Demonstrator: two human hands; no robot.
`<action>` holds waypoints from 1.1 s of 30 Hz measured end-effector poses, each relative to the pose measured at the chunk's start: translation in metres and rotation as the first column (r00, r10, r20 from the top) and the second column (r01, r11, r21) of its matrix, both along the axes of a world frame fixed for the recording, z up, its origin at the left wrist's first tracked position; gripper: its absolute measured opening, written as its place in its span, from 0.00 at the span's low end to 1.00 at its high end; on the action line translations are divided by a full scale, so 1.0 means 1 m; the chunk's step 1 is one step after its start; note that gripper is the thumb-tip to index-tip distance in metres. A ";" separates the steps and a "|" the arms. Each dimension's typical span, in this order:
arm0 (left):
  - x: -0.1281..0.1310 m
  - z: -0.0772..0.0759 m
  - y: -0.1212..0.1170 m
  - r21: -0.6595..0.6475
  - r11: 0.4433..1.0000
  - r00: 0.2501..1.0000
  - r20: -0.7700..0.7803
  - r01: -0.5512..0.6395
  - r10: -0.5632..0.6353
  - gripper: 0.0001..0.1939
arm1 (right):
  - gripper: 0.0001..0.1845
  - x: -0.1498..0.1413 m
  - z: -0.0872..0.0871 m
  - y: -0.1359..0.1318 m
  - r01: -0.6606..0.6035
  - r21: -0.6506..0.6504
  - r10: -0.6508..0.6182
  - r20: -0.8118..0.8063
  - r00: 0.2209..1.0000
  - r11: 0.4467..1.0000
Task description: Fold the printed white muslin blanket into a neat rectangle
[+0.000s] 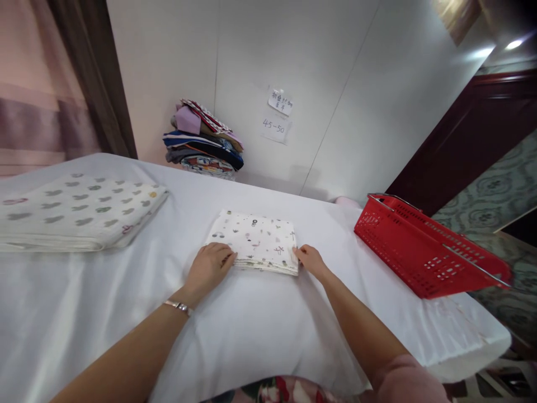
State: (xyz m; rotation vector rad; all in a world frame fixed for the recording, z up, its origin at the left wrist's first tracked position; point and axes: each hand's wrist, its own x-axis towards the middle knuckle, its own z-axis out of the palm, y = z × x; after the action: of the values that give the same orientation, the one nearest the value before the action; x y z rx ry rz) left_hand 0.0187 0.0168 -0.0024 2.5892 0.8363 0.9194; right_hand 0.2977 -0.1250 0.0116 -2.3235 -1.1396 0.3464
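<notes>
A white cloth with small printed figures (255,239) lies folded into a neat rectangle in front of me, its layered edge facing my body. My left hand (212,263) is at its near left corner, fingers curled and pressed together on the cloth's edge. At the right edge, my right hand (309,258) pinches the cloth between thumb and fingers. A bracelet (179,307) circles my left wrist. Farther left lies a larger folded white cloth (84,210) with grey cloud-like shapes, apart from both hands.
A red plastic basket (419,246) with metal handles stands at the right of the white-covered table (260,336). Behind the table's far edge rises a stack of folded fabrics (203,140). Paper notes (277,117) are stuck on the wall; a curtain (88,67) hangs at left.
</notes>
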 end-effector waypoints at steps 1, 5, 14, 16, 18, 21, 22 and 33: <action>0.000 0.000 0.000 -0.004 1.000 1.000 0.005 -0.002 0.002 0.15 | 0.16 0.000 -0.004 0.002 -0.009 -0.009 0.009 0.005 1.000 1.000; 0.000 0.003 -0.002 -0.023 1.000 1.000 0.013 -0.009 0.009 0.16 | 0.13 0.000 -0.016 0.001 -0.009 -0.013 0.009 0.036 0.999 1.000; 0.001 -0.002 0.001 -0.033 0.999 1.000 0.003 -0.019 0.019 0.16 | 0.16 -0.002 0.001 0.012 0.010 -0.080 0.000 0.126 0.992 0.997; 0.001 -0.002 0.001 -0.026 1.000 1.000 0.004 -0.012 0.012 0.16 | 0.17 -0.002 0.004 0.020 0.041 -0.099 -0.025 0.164 0.986 0.994; 0.000 -0.002 0.001 -0.020 1.000 1.000 0.013 -0.007 0.007 0.15 | 0.17 -0.002 0.003 0.026 0.064 -0.116 -0.040 0.201 0.979 0.991; 0.000 -0.002 0.001 -0.022 1.000 1.000 0.024 0.000 0.001 0.15 | 0.15 -0.001 -0.004 0.028 0.062 -0.128 -0.032 0.226 0.974 0.990; 0.000 -0.002 0.000 -0.024 1.000 1.000 0.024 0.001 -0.001 0.15 | 0.15 -0.001 -0.006 0.027 0.057 -0.134 -0.025 0.228 0.973 0.989; 0.000 -0.005 0.001 -0.029 1.000 1.000 0.030 -0.006 0.007 0.15 | 0.20 0.014 0.005 0.055 0.087 -0.155 -0.046 0.248 0.968 0.984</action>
State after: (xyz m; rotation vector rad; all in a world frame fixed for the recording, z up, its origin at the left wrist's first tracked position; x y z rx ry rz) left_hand 0.0186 0.0178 -0.0072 2.5433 0.8446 0.9385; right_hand 0.3119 -0.0704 0.0161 -2.6003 -1.1814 0.1359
